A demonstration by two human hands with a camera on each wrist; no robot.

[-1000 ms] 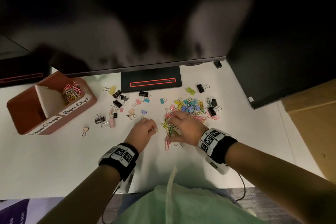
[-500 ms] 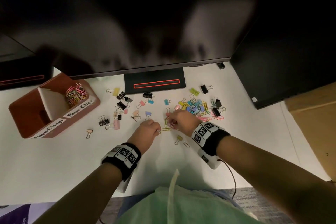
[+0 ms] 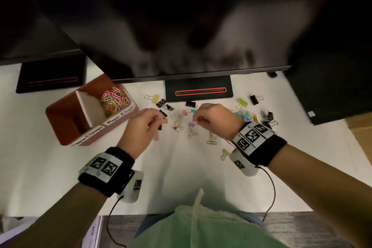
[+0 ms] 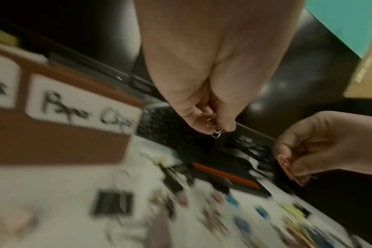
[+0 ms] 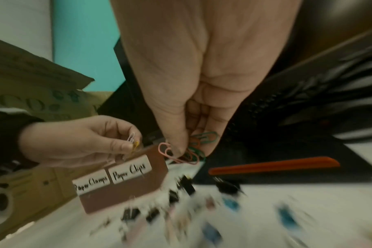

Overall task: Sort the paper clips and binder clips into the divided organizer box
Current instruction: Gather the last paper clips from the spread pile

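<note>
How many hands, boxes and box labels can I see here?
Hands: 2, left and right, each pinching paper clips
Box: 1
Labels: 2, "Paper Clips" and "Paper Clamps"
Total: 5

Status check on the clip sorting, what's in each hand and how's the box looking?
Left hand pinches a few paper clips. Right hand grips a coloured bunch. Organizer box: clips in one compartment only. Binder clips lie scattered on the desk.
</note>
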